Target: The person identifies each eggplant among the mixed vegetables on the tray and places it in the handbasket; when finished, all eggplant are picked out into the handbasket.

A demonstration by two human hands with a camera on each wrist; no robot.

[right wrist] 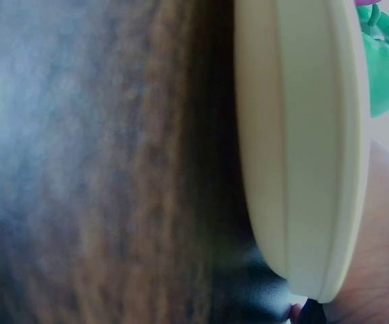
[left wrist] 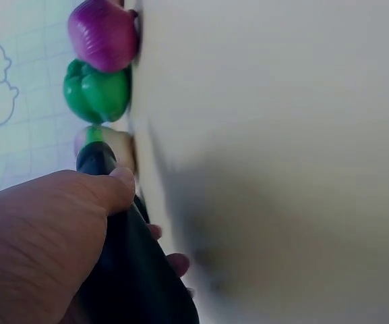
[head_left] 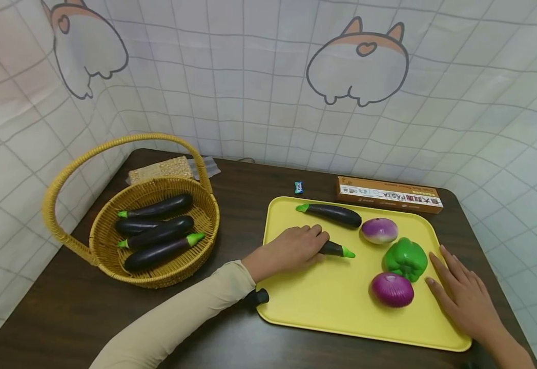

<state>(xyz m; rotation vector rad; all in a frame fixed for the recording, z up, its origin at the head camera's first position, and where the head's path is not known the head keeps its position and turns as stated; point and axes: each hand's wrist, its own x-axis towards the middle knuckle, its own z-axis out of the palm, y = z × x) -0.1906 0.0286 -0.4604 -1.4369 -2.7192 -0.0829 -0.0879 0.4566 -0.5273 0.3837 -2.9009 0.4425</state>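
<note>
My left hand (head_left: 294,249) grips a dark eggplant (head_left: 332,249) over the yellow tray (head_left: 314,307); its green stem points right. In the left wrist view, the thumb and fingers curl round the eggplant (left wrist: 137,270), which is partly hidden by the hand. A second eggplant (head_left: 335,214) lies at the tray's back. Toward the tray's right lie a purple-and-white turnip (head_left: 379,230), a green bell pepper (head_left: 406,259) and a purple onion (head_left: 392,290). With fingers spread and fairly straight, my right hand (head_left: 464,294) rests on the tray's right edge, beside the pepper.
A wicker basket (head_left: 176,275) with a tall handle stands at the left, holding several eggplants (head_left: 162,251). Behind it lies a pack of beige grains (head_left: 160,170). A pasta box (head_left: 388,195) and a small blue packet (head_left: 298,187) lie behind the tray, near the tiled-pattern curtain.
</note>
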